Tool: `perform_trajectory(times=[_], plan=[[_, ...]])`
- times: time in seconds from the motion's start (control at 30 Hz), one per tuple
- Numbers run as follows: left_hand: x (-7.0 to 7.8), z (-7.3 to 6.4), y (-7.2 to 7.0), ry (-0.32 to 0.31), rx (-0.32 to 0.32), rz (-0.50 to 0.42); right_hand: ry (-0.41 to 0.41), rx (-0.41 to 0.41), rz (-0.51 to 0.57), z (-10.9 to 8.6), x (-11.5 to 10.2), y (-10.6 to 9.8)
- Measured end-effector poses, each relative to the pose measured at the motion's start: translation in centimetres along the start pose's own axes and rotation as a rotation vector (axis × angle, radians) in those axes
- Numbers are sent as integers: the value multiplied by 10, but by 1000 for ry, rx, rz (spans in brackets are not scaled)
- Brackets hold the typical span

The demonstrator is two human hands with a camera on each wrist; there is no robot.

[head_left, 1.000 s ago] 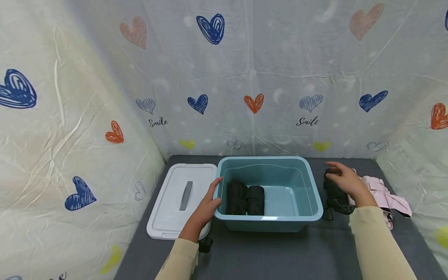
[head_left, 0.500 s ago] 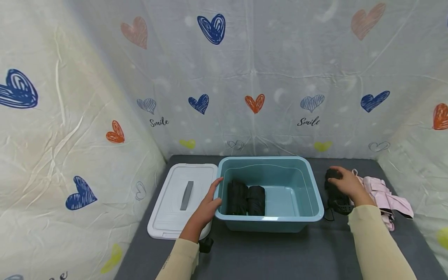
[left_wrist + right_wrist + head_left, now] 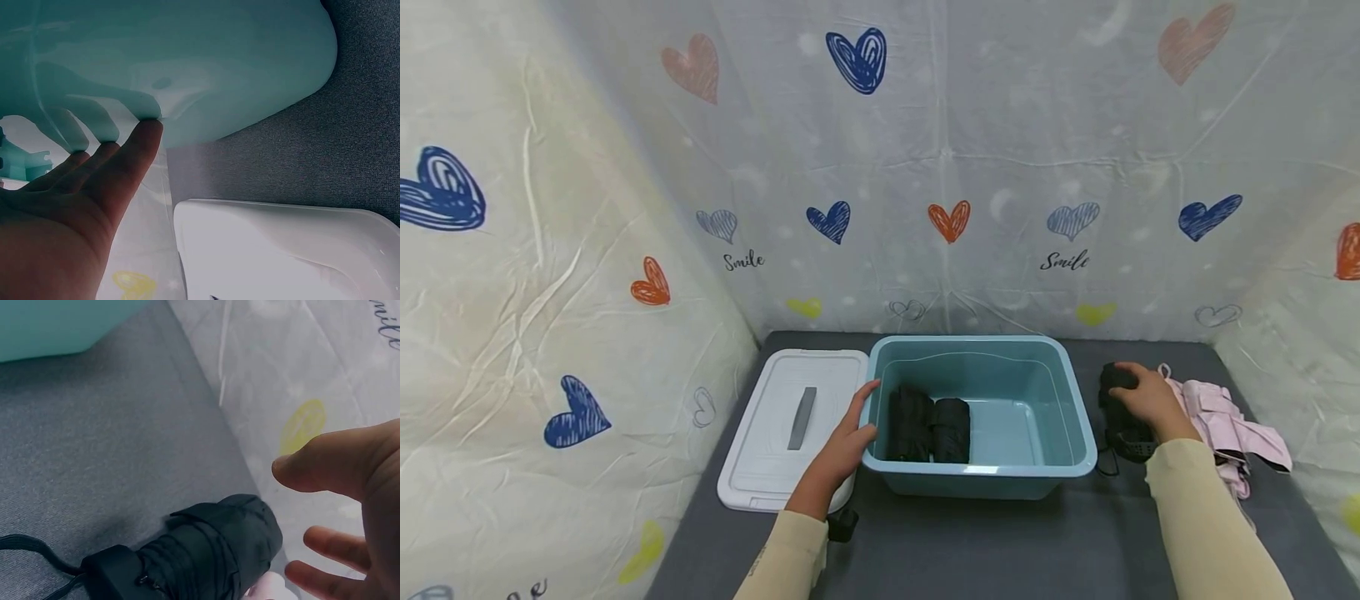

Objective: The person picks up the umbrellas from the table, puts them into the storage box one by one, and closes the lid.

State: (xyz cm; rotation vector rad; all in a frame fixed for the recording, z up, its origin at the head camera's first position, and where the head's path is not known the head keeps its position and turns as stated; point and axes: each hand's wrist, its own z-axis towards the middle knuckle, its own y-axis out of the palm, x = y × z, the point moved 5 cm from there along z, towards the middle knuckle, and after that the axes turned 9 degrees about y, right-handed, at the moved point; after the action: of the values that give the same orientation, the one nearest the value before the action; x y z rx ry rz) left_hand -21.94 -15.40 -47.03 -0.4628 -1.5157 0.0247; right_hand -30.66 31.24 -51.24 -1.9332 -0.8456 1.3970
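Note:
A black folded umbrella [image 3: 1123, 408] with a cord loop lies right of the light-blue tub [image 3: 977, 469]; the right wrist view shows the same umbrella [image 3: 206, 550] close up. My right hand [image 3: 1153, 404] is over its far end, thumb and fingers spread apart around a gap. My left hand [image 3: 842, 446] rests against the tub's left side. In the left wrist view, straight fingertips [image 3: 149, 128] touch the tub's outer wall [image 3: 237, 62]. Inside the tub, two black rolled bundles [image 3: 951, 429] lie side by side at the left.
A white lid [image 3: 767, 458] with a grey handle lies flat left of the tub. Pink fabric [image 3: 1213, 408] with dark edging, loosely gathered, lies beyond the black umbrella. A heart-printed curtain [image 3: 1000, 167] encloses the grey-covered table [image 3: 970, 550] at the back and sides.
My right hand has come down a little closer over the black umbrella. The left hand stays against the tub. The whole head view has shifted slightly.

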Motion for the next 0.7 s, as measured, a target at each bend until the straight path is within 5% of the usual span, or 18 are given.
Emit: perform_trajectory(times=[0.17, 0.4, 0.7], plan=[[1, -1, 0, -2, 5, -2, 13, 61, -40, 8, 7, 4], [-37, 9, 1, 1, 57, 2, 4, 112, -54, 11, 14, 12], [-22, 7, 0, -9, 27, -8, 76, 56, -68, 12, 16, 23]])
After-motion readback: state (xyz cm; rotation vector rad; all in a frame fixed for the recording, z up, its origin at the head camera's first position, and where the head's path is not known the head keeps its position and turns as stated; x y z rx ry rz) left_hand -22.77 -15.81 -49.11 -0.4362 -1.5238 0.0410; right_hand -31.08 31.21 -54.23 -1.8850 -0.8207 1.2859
